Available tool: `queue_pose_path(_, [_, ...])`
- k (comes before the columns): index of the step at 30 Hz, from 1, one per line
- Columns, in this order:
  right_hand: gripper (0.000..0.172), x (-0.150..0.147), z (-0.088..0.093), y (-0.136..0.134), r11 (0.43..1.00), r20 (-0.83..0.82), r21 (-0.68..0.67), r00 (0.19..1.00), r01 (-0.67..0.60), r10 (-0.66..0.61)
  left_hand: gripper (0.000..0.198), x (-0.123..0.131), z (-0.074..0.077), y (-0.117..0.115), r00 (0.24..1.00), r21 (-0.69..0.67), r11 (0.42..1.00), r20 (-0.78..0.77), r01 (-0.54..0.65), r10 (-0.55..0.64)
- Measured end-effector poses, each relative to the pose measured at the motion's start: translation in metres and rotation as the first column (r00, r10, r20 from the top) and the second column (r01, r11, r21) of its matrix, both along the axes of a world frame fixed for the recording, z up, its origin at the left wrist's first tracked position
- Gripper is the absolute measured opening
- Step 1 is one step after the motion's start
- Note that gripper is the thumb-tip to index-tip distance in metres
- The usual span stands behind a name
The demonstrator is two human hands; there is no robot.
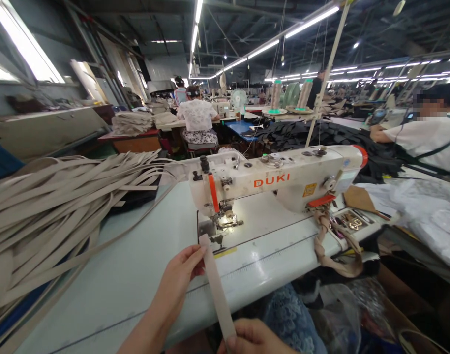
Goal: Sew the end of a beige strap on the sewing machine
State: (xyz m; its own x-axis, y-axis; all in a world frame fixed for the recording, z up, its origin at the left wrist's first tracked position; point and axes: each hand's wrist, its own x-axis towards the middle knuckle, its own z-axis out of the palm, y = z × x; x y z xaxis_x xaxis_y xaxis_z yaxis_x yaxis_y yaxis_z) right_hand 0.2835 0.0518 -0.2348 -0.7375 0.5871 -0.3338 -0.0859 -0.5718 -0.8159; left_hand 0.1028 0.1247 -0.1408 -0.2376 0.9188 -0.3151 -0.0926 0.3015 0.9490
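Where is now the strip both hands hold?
In the head view's lower middle, the pale strip slants from the left hand, near the needle end of the sewing machine, down to the right hand at the bottom edge.

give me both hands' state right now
Left hand: closed, pinching the strip near its far end.
Right hand: closed, holding the strip lower down.

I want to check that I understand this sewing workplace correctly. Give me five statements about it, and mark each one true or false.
1. The left hand and the right hand both hold a pale strip. True.
2. The right hand is nearer the sewing machine. False: the left hand is nearer.
3. A pile of strips lies left of the machine. True.
4. The machine's lettering is blue. False: the lettering is orange-red.
5. The machine's body is mostly black. False: it is mostly whitish.
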Motion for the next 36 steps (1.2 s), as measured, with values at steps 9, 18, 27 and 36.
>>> queue_pose_path(9, [0.069,-0.004,0.006,0.003,0.999,-0.013,-0.033,1.0,0.017,-0.018,0.04,-0.009,-0.003,0.005,0.981,0.004,0.998,-0.184,0.063,-0.062])
queue_pose_path(18, [0.065,-0.025,0.004,0.013,0.969,-0.114,-0.195,0.977,0.154,-0.178,0.039,-0.009,-0.047,-0.001,0.498,0.204,0.916,-0.867,0.345,0.006])
queue_pose_path(27, [0.04,-0.037,0.036,0.025,0.859,0.023,-0.424,0.952,0.286,-0.306,0.041,-0.014,-0.067,0.004,-0.007,0.148,0.676,-0.975,0.722,0.22])
queue_pose_path(36, [0.027,-0.047,0.066,0.047,0.706,0.09,-0.579,0.893,0.408,-0.441,0.037,-0.011,-0.068,0.034,0.107,0.18,0.677,-0.983,0.713,0.149])
